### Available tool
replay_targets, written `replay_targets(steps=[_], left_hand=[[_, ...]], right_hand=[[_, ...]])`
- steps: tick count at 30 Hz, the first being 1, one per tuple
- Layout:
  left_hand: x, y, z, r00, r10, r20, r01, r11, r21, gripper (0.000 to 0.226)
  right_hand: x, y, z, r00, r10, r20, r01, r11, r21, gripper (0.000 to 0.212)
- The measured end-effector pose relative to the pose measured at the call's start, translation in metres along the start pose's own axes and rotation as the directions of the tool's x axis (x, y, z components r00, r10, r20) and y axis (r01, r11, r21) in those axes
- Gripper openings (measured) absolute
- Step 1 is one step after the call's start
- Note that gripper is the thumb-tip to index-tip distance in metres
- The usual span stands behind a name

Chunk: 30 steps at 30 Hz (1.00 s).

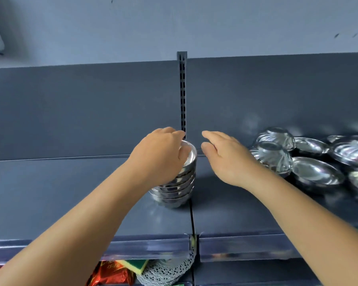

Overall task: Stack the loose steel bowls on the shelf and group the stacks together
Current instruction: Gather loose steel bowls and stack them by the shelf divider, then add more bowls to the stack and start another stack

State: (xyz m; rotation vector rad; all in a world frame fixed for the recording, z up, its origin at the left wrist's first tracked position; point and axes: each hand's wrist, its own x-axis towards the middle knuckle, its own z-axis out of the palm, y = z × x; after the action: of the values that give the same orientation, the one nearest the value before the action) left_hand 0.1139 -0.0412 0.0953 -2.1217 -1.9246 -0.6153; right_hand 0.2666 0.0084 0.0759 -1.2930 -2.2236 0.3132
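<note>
My fingers (182,150) on the left hand (161,153) curl over the top bowl of a stack of steel bowls (174,182), fingertips dipping inside its rim while the palm covers the near side; I have hold of that top bowl. The stack stands upright on the dark blue shelf (70,193), right at the seam where two shelf boards meet, just in front of the slotted upright (182,96) on the back panel.

My right hand (225,157) hangs beside the stack, apart from it, fingers loosely spread and holding nothing, thumb toward the stack.

Farther right, the loose steel bowls (316,172) lie in a jumble on the same shelf: some open side up, and two fluted ones (273,153) turned upside down, one behind the other, close by my right wrist. Below the shelf edge, red packets (110,273), a green and yellow sponge (136,265) and a white lace-like piece (170,271) show on the lower level.
</note>
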Motion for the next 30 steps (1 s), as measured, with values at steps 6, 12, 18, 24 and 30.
replay_targets(steps=[6,12,18,24,30], left_hand=[[0.012,0.063,0.013,0.986,0.122,0.111,-0.127,0.991,0.040,0.043],[0.031,0.117,0.054,0.973,0.101,0.206,-0.088,0.994,-0.069,0.063],[0.056,0.152,0.094,0.965,0.032,0.259,0.004,0.991,-0.137,0.081],[0.083,0.163,0.113,0.937,-0.082,0.338,0.145,0.975,-0.167,0.097],[0.095,0.165,0.128,0.905,-0.114,0.409,0.210,0.957,-0.198,0.112]], right_hand=[[-0.021,0.049,-0.037,0.994,-0.077,-0.080,0.066,0.989,-0.129,0.050],[-0.034,0.117,-0.071,0.999,0.021,-0.042,-0.025,0.993,-0.116,0.060],[-0.036,0.172,-0.085,0.996,0.086,0.039,-0.081,0.991,-0.111,0.073],[-0.028,0.195,-0.082,0.985,0.104,0.139,-0.090,0.991,-0.098,0.083],[-0.020,0.203,-0.076,0.971,0.099,0.219,-0.081,0.993,-0.091,0.085]])
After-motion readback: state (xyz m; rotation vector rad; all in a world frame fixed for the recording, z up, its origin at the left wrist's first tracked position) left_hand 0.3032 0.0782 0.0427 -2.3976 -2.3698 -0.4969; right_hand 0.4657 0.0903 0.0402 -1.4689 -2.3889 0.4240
